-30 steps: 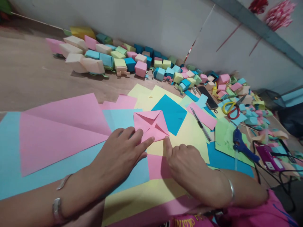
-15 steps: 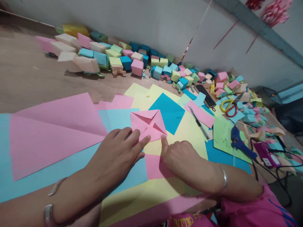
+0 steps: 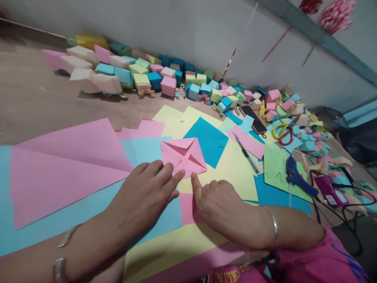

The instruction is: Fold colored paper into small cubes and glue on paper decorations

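A small folded pink paper lies on overlapping coloured sheets on the wooden floor. My left hand rests flat beside it, fingers stretched out and pressing its near left edge. My right hand is curled into a loose fist with the index finger extended, its tip touching the paper's near edge. Both wrists wear metal bangles.
Large pink, light blue, yellow and dark blue sheets surround the fold. A row of paper cubes lines the wall. To the right lie a pen, phone, scissors, glue gun and scraps.
My right index finger has slid left along the pink paper's near edge, from its right corner toward the middle. My left hand has stayed in place.
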Available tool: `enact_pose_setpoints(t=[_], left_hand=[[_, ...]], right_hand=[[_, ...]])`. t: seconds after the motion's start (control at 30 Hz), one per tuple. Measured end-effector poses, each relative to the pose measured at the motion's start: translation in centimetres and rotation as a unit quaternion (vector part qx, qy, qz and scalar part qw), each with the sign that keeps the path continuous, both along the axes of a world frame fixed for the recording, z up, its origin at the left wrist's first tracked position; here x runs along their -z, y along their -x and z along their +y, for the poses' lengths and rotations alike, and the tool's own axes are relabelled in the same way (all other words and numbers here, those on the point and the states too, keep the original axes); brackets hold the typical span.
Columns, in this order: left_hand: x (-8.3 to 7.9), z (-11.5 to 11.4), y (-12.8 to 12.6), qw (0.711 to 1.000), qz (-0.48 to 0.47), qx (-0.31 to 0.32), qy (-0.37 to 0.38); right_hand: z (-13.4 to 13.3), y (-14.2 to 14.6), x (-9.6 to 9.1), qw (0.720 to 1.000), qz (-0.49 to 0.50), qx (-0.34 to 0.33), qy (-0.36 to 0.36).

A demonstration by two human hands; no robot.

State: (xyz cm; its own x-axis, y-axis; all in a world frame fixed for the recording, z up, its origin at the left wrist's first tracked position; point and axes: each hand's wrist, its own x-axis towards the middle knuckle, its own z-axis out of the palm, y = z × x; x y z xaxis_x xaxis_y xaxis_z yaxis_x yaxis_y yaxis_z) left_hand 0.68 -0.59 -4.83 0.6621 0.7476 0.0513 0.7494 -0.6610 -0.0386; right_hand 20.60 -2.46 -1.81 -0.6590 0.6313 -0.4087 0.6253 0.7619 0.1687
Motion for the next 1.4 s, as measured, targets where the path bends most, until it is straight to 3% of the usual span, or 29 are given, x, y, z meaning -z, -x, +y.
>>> enact_pose_setpoints(t=[0.23, 0.57, 0.93, 1.4], left_hand=[[-0.2, -0.1, 0.0, 1.0, 0.0, 0.005, 0.0], [-0.4, 0.1, 0.2, 1.0, 0.01, 0.006, 0.019], [-0.5, 0.1, 0.0, 1.0, 0.012, 0.006, 0.024], [-0.6, 0.1, 0.0, 1.0, 0.012, 0.006, 0.019]], right_hand=[[1.0, -0.2, -0.2, 1.0, 0.02, -0.011, 0.008], [0.1, -0.5, 1.3, 1.0, 0.014, -0.02, -0.013], [0.4, -1.1, -0.2, 1.0, -0.001, 0.009, -0.007], [0.9, -1.0, -0.5, 1.0, -0.01, 0.002, -0.023]])
